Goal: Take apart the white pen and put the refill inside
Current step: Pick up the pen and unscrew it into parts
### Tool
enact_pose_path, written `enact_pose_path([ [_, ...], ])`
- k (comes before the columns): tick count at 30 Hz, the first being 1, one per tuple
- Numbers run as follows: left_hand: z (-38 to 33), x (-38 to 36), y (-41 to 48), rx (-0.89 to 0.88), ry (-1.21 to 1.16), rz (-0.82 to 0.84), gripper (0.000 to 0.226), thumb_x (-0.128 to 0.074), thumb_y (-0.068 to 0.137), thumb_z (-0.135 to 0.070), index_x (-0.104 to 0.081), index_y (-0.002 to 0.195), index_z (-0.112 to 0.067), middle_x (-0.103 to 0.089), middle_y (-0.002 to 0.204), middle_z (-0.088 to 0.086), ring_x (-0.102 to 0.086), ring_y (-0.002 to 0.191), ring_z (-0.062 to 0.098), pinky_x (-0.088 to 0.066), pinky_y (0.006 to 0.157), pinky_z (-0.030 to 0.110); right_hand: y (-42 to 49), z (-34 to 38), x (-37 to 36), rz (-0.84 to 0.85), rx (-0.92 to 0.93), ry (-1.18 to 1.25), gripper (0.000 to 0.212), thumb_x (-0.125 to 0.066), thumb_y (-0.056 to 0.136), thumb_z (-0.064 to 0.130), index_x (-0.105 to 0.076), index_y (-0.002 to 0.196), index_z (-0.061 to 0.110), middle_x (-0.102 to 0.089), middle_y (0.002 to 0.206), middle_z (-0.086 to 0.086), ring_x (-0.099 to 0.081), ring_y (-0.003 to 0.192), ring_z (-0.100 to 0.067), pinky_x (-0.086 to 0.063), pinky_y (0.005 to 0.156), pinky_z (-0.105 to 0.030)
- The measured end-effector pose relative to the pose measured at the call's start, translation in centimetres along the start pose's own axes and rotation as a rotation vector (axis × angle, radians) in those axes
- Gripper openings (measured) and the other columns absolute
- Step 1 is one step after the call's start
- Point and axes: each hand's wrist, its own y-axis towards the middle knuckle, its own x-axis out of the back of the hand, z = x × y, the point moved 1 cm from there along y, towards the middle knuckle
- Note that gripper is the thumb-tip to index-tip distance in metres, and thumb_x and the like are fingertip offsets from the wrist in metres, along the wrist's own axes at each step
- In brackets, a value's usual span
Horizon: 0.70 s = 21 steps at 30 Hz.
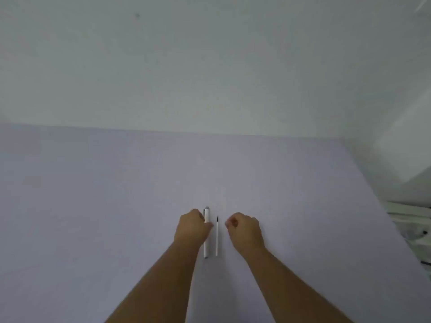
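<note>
A white pen (206, 245) lies on the pale lilac table (116, 206), pointing away from me, with a grey end at each tip. My left hand (192, 227) rests on its upper half, fingers curled over the barrel. Just to the right of the pen lies a thin white refill (217, 238) with a dark tip pointing away. My right hand (245, 230) sits to the right of the refill, fingers curled into a loose fist, apart from it and holding nothing.
A plain white wall (210, 66) rises behind the table's far edge. The table's right edge runs diagonally; beyond it are white shelves or boxes (410, 220) with small dark items.
</note>
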Motion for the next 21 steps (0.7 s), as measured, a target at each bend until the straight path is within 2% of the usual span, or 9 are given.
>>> enact_pose_path([
  [8,1.2,-1.8,0.6,0.088,-0.098,-0.006,0.023,-0.055,0.080,-0.010,-0.058,0.102,-0.011,-0.062,0.098,0.008,-0.055,0.077,0.021,-0.044,0.063,0.026,1.0,0.0,-1.2,0.045,-0.017,0.052,0.018,-0.056,0.088,0.028,-0.068,0.087,0.015,-0.070,0.089,-0.004,-0.058,0.094,-0.023,-0.053,0.080,-0.037],
  [11,1.4,-1.4,0.4,0.058,-0.179,-0.037,0.023,-0.057,0.081,-0.018,-0.060,0.104,-0.017,-0.061,0.088,-0.001,-0.056,0.067,0.010,-0.040,0.044,0.017,1.4,0.9,-1.4,0.048,-0.037,0.145,0.018,-0.058,0.087,0.030,-0.068,0.088,0.014,-0.070,0.090,-0.003,-0.062,0.086,-0.021,-0.053,0.077,-0.035],
  [14,1.1,-1.0,0.0,-0.030,-0.220,-0.026,0.025,-0.063,0.081,-0.022,-0.063,0.106,-0.021,-0.056,0.076,-0.015,-0.053,0.060,0.000,-0.038,0.030,0.008,1.8,2.0,-1.3,0.064,-0.174,0.307,0.030,-0.059,0.086,0.041,-0.068,0.094,0.013,-0.070,0.093,-0.001,-0.061,0.086,-0.017,-0.049,0.076,-0.030],
  [17,0.6,-0.7,-0.4,-0.111,-0.204,0.035,0.022,-0.062,0.085,-0.022,-0.067,0.105,-0.017,-0.059,0.078,-0.014,-0.054,0.064,0.001,-0.040,0.035,0.004,2.1,3.1,-1.0,0.078,-0.247,0.436,0.034,-0.062,0.083,0.041,-0.069,0.082,0.008,-0.072,0.088,-0.010,-0.060,0.076,-0.019,-0.049,0.076,-0.037],
  [19,0.5,-0.6,-0.6,-0.138,-0.178,0.077,0.019,-0.060,0.087,-0.024,-0.068,0.102,-0.016,-0.066,0.086,-0.006,-0.057,0.074,0.006,-0.040,0.050,0.007,2.4,3.6,-0.4,0.069,-0.259,0.464,0.030,-0.063,0.083,0.035,-0.066,0.070,0.009,-0.070,0.079,-0.014,-0.059,0.072,-0.021,-0.050,0.076,-0.039],
  [21,0.3,-0.5,-0.7,-0.137,-0.188,0.129,0.016,-0.058,0.088,-0.025,-0.068,0.098,-0.016,-0.069,0.089,0.001,-0.059,0.076,0.012,-0.042,0.059,0.013,2.5,3.7,-0.1,0.067,-0.277,0.470,0.029,-0.063,0.083,0.033,-0.062,0.063,0.012,-0.064,0.068,-0.008,-0.058,0.068,-0.021,-0.048,0.070,-0.037],
])
